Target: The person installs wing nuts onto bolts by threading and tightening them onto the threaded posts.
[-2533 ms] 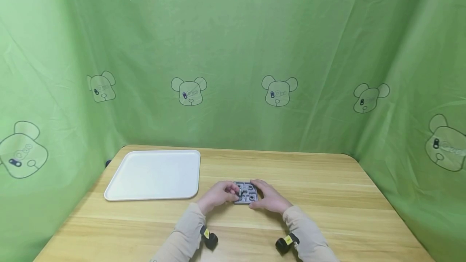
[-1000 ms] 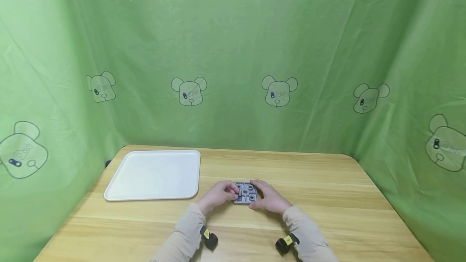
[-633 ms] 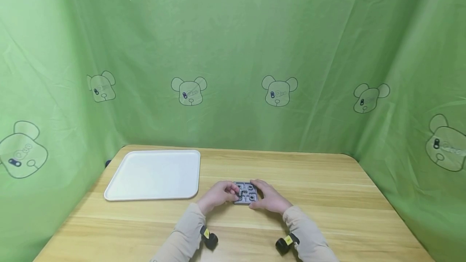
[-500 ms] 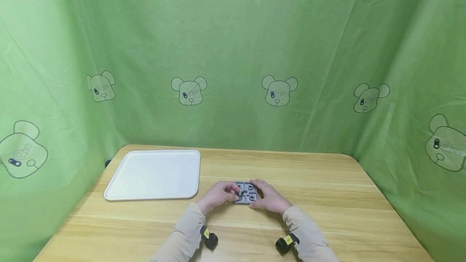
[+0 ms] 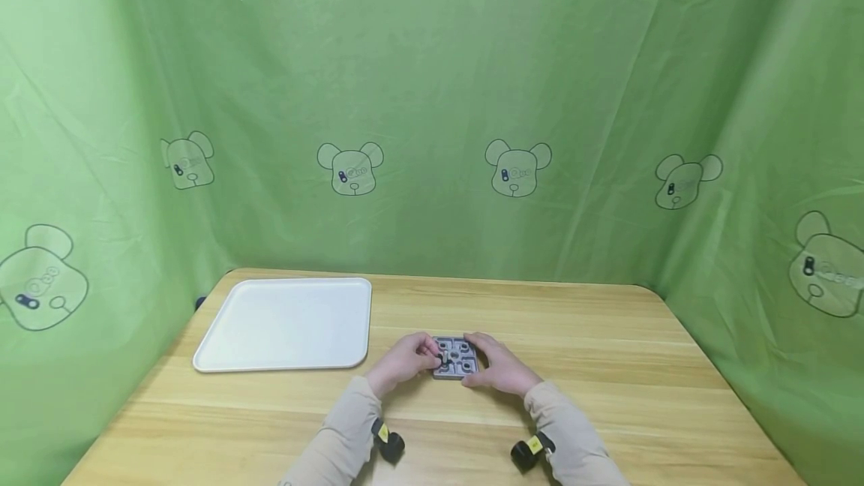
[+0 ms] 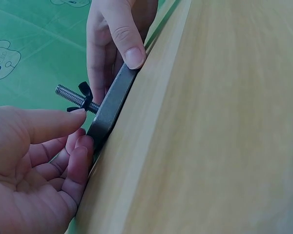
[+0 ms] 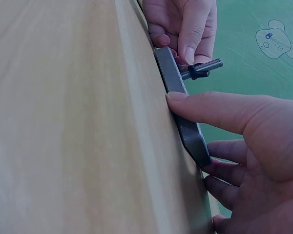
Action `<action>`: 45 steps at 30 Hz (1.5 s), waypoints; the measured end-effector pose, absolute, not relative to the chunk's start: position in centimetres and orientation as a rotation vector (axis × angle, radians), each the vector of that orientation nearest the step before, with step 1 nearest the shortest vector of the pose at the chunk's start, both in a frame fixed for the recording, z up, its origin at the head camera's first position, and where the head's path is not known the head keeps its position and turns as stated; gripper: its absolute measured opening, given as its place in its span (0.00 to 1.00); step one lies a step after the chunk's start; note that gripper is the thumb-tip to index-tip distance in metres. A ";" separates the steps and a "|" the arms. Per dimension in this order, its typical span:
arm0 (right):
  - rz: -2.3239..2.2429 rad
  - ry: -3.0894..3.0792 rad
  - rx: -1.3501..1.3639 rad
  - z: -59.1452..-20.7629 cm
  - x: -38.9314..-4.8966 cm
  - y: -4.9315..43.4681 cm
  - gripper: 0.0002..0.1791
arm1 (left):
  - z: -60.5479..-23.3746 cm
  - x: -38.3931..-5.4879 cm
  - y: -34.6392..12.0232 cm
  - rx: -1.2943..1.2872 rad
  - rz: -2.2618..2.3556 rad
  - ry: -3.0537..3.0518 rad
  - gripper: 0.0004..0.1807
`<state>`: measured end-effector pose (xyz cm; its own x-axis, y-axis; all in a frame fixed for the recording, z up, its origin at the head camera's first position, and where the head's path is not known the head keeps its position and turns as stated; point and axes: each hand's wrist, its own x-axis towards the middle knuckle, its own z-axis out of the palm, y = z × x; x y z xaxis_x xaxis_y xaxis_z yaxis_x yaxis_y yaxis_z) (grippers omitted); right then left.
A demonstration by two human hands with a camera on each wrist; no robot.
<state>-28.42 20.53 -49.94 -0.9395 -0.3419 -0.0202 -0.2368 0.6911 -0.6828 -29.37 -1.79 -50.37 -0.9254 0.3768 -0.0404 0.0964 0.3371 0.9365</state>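
Observation:
A square grey metal plate (image 5: 458,367) with round recesses and grooves lies flat on the table, between both hands. From its left part a threaded stud (image 6: 66,92) stands up, carrying a black wing nut (image 6: 86,99) partway down. The left hand (image 5: 405,360) works at this stud; in the left wrist view its thumb touches a wing of the nut, while curled fingers sit close below, by the plate's edge. The right hand (image 5: 501,368) grips the plate's right side, thumb on the near edge and fingers around the far corner. The right fingertips are partly hidden in the head view.
A white tray (image 5: 283,325) rests on the wooden table (image 5: 574,336) at the back left. Green curtains (image 5: 432,96) with bear prints enclose the back and sides. Black wrist cameras (image 5: 389,447) hang from both sleeves.
The left thumb and fingers shift slightly at the stud, and the black wing nut shows at varying angles, now pointing more to the left. The right hand and the plate stay in place.

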 end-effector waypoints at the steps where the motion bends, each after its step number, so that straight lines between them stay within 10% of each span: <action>1: -1.082 2.754 -0.474 -49.9 -28.4 20.5 0.50 | -50.4 -29.4 -1.8 0.424 1.620 2.356 0.07; 45: -1.069 2.759 -0.472 -49.9 -28.5 20.4 0.50 | -50.5 -29.5 -1.8 0.419 1.624 2.362 0.06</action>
<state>-28.49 20.44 -49.91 -0.9402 -0.3399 -0.0213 -0.2368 0.6973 -0.6765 -29.47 -1.83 -50.50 -0.9291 0.3679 -0.0376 0.0967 0.3397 0.9356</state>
